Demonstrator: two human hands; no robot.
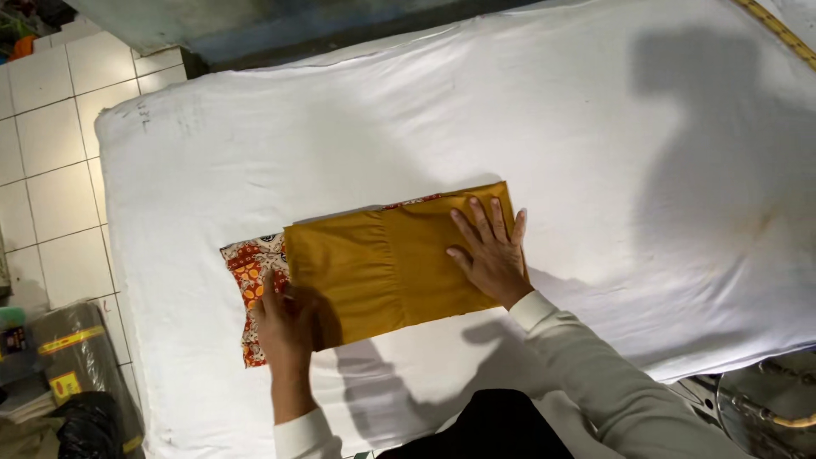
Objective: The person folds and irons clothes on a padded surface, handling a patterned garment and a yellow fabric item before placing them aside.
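Folded mustard cloth (pixel 382 263) lay mid-table on white padding (pixel 595 127), hiding most of the patterned fabric (pixel 246 268) beneath. Right hand (pixel 489 251) pressed flat, fingers spread; left hand (pixel 285 327) rested open on the cloth's edge.

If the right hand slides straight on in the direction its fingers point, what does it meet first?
The right hand lies flat on the mustard cloth, fingers toward its far edge. Past that edge it would probably meet only the bare white cover.

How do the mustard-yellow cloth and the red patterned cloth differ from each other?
The mustard-yellow cloth is plain; the red patterned cloth has orange and white motifs. The yellow one lies on top, the patterned one peeks out beneath. The right hand presses the yellow, the left hand both. Both lie folded flat.
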